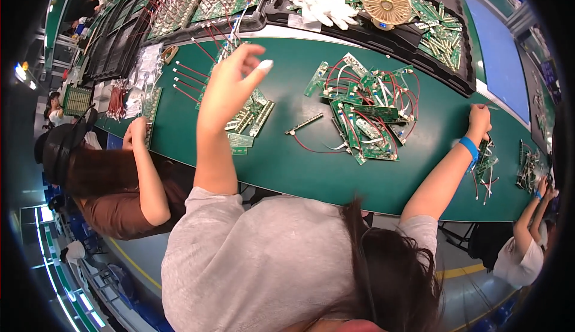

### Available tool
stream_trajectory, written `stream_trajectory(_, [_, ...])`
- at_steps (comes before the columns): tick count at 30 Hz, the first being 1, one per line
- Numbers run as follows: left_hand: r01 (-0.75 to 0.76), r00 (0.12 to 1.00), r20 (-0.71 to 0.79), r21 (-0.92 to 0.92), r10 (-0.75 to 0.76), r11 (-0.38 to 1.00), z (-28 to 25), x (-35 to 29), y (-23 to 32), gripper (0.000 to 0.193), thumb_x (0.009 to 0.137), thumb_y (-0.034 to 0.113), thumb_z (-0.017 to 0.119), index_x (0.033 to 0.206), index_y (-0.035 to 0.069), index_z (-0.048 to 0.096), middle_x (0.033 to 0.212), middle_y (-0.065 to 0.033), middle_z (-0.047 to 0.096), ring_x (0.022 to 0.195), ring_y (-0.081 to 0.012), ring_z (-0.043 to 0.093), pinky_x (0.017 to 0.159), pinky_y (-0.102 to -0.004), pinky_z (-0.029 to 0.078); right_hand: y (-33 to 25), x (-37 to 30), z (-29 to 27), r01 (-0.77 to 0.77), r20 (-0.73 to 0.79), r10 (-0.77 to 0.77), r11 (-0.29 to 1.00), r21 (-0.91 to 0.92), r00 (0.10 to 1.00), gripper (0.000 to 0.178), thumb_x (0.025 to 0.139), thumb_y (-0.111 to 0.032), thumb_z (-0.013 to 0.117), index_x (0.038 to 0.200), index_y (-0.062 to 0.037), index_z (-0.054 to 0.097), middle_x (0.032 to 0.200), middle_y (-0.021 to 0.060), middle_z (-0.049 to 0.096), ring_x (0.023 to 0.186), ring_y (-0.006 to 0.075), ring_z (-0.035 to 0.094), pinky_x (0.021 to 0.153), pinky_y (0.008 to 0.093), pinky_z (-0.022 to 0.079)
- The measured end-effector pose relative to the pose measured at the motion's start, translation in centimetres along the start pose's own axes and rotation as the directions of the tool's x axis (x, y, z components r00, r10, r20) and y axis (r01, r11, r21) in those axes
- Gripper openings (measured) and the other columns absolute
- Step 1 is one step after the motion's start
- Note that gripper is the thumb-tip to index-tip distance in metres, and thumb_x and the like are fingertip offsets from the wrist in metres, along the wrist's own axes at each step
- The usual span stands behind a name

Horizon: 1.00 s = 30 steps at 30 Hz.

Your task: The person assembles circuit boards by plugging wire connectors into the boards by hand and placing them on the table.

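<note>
My left hand (241, 71) is raised over the green table, its fingers apart and slightly curled, with a white cover on the thumb tip. Nothing shows in its grasp. Narrow circuit boards (262, 118) lie beside its forearm, and more with red wires are partly hidden behind it. Far to the right, my right hand (479, 120), with a blue band on the wrist, is closed; its fingers are mostly hidden. Wired circuit boards (487, 163) lie just below it. Between the hands sits a tangled pile of green circuit boards (374, 113) with red and white wires.
A single narrow board (304, 124) lies left of the pile. At the back, a black tray (389, 47) holds boards, white gloves (322, 5) and a gold round fan (386, 3). Other trays stand at back left. Co-workers sit on both sides; one co-worker's hand (136, 133) rests at the left.
</note>
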<state>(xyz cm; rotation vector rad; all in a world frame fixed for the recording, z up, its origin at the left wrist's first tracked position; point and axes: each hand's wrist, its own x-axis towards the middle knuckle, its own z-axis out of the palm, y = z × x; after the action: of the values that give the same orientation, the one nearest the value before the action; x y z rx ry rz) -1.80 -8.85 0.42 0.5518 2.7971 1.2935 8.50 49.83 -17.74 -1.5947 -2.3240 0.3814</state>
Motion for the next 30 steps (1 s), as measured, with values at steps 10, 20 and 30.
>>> stream_trajectory(10, [0.124,0.972,0.081,0.618,-0.22,0.776,1.9,-3.6,-6.6,0.028,0.069,0.021,0.066,0.087,0.004,0.054,0.086,-0.0164,0.058,0.079,-0.0322,0.058,0.071,-0.0407,0.047,-4.7,-5.9,-6.2,0.094,-0.367,0.039,0.936,0.338,0.929,0.034,0.083,-0.034,0.044,0.09,-0.0066,0.064,0.085,0.0152,0.064,0.081,0.03,0.061,0.076,0.0444,0.042])
stream_trajectory(20, [-0.054,0.999,0.035,0.591,0.041,0.805,3.1,-4.2,-6.8,0.014,0.066,0.004,0.058,0.075,0.003,0.047,0.077,-0.0129,0.049,0.076,-0.0319,0.052,0.064,-0.0427,0.042,-12.5,-13.9,-16.1,0.083,-0.056,-0.323,0.071,0.994,0.945,0.02,0.09,-0.017,0.048,0.094,0.0012,0.055,0.055,-0.0041,0.032,0.045,0.0025,0.025,0.038,0.0198,0.018])
stream_trajectory(30, [-0.003,0.998,-0.069,0.017,0.004,1.0,3.3,-1.7,-4.3,0.03,0.073,0.0,0.054,0.101,0.0,0.043,0.078,-0.0088,0.052,0.068,-0.0167,0.052,0.066,-0.0281,0.044,-18.0,-21.5,-17.1,-0.15,0.142,-0.742,0.056,0.987,0.655,0.019,0.086,-0.017,0.055,0.094,-0.0007,0.06,0.052,-0.0078,0.037,0.043,0.0002,0.022,0.039,0.0198,0.016])
